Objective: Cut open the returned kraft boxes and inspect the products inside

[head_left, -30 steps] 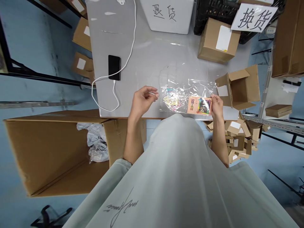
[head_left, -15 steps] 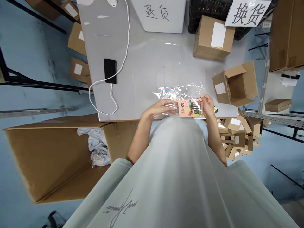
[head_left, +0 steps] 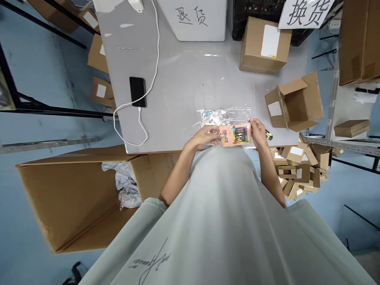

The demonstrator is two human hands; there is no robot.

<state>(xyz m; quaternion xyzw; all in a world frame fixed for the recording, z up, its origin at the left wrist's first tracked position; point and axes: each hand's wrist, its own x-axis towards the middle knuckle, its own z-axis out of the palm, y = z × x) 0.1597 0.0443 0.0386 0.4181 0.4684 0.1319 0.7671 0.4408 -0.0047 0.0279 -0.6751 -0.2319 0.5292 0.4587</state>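
A flat pink packet [head_left: 235,135] with a dark, rainbow-edged picture is held between both hands at the table's front edge. My left hand [head_left: 208,135] pinches its left end, fingers closed. At the other end, my right hand [head_left: 257,131] grips the right edge between thumb and fingers. Just beyond the packet, crinkled clear plastic wrap [head_left: 222,116] lies on the table, with something bluish under its left part. A yellow-and-black tool [head_left: 268,135], perhaps a cutter, lies right beside my right hand, partly covered by it.
On the white table [head_left: 178,87] are a black phone [head_left: 137,92] with a white cable, an open carton [head_left: 297,103], a closed carton [head_left: 265,45] and a white bin [head_left: 192,19]. A large open box [head_left: 74,198] stands at left; small cartons [head_left: 299,166] are piled at right.
My left hand has closed from loosely spread fingers onto the packet's left end. The packet has shifted slightly left, and the view has moved a little.
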